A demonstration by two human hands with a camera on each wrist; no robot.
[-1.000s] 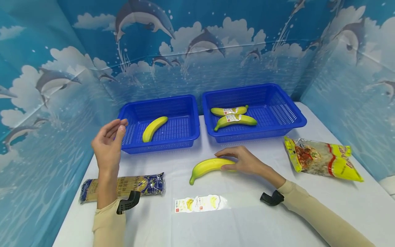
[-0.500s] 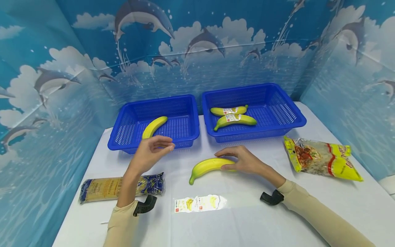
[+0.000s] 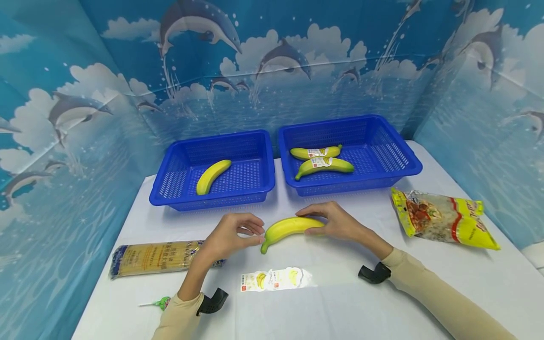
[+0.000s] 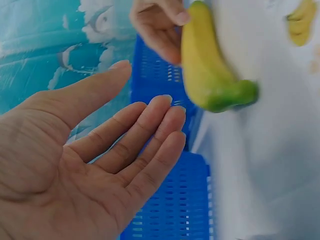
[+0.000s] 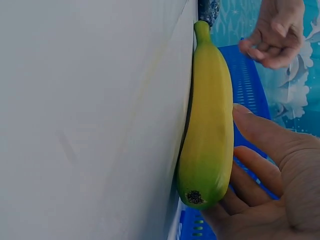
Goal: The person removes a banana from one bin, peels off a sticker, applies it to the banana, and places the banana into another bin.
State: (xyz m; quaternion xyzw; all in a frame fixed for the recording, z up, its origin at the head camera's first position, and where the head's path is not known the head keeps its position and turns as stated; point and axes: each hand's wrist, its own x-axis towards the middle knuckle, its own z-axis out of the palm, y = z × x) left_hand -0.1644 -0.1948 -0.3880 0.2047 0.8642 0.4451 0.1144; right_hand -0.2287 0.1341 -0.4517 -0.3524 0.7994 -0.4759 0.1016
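A yellow banana (image 3: 284,229) with a green stem end lies on the white table in the head view. My right hand (image 3: 338,224) holds it near its right end, thumb on the near side and fingers over the far side. In the right wrist view the thumb touches the side of the banana (image 5: 212,120), and the other fingers are partly behind it. My left hand (image 3: 231,236) is beside the stem end, its fingers relaxed and holding nothing. The left wrist view shows its palm (image 4: 95,185) with a gap between fingertips and banana. Two banana stickers (image 3: 274,280) lie on a clear strip in front.
A blue basket (image 3: 212,203) at back left holds one plain banana (image 3: 211,176). Another blue basket (image 3: 357,185) at back right holds two bananas with stickers. A noodle pack (image 3: 155,258) lies at left, a lollipop (image 3: 161,302) near the left sleeve, and a yellow food bag (image 3: 446,219) at right.
My left hand has come down and to the right, from beside the left basket to the banana's stem end. The lollipop has come into sight. My right hand and the banana have stayed put.
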